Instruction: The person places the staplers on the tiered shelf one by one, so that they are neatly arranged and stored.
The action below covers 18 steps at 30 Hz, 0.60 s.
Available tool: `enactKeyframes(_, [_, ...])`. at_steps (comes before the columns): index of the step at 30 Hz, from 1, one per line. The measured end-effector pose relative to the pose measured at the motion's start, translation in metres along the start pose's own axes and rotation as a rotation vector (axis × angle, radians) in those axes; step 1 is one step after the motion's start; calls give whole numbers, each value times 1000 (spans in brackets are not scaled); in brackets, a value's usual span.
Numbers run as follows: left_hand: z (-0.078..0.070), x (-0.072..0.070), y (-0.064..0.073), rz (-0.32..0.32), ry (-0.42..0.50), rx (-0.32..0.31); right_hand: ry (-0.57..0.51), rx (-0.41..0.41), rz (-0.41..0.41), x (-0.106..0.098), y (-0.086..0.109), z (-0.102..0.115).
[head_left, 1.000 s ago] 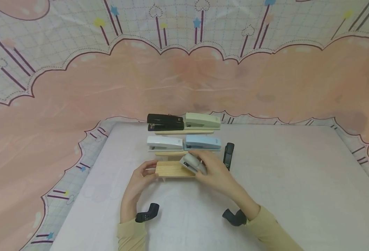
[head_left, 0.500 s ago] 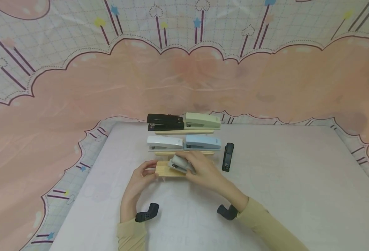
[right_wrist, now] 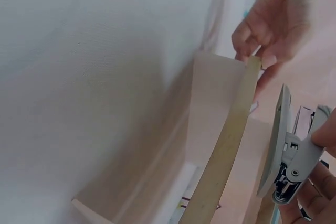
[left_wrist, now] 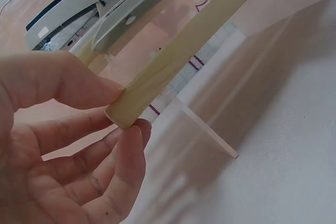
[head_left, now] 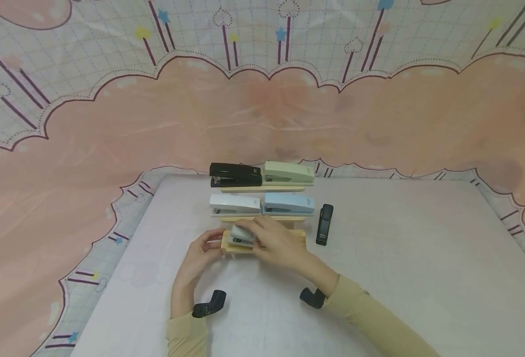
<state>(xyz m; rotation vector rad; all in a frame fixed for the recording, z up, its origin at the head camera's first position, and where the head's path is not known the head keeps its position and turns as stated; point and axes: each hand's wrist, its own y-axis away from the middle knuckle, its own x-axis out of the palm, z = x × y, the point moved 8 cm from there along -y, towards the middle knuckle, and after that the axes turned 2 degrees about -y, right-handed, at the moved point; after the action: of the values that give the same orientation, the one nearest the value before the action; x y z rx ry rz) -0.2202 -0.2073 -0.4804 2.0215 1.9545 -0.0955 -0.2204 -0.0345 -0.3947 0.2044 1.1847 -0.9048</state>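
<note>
A light grey stapler [head_left: 241, 236] is gripped by my right hand [head_left: 277, 243] over the left part of the lowest wooden shelf [head_left: 299, 240] of a stepped rack. In the right wrist view the stapler's base [right_wrist: 277, 148] is tilted, and I cannot tell whether it touches the wood. My left hand [head_left: 203, 252] pinches the left end of that shelf, thumb above and fingers below, as the left wrist view shows. Fingers of the right hand hide the stapler's rear end in the head view.
Higher steps hold a white stapler [head_left: 234, 203], a blue stapler [head_left: 288, 203], a black stapler [head_left: 234, 175] and a pale green stapler [head_left: 288, 172]. A small black stapler [head_left: 324, 224] lies on the white table [head_left: 401, 258] right of the rack. A patterned cloth [head_left: 289, 119] hangs behind.
My right hand has carried the grey stapler leftward along the lowest shelf and turned it nearer to level. The left hand has stayed at the shelf's end.
</note>
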Motion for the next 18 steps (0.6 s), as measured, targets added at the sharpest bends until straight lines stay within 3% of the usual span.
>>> enactKeyframes(9, [-1, -1, 0, -11, -11, 14, 52, -53, 43, 10, -10, 10])
enactKeyframes(18, [-1, 0, 1, -28, -57, -3, 100, -104, 28, 18, -15, 15])
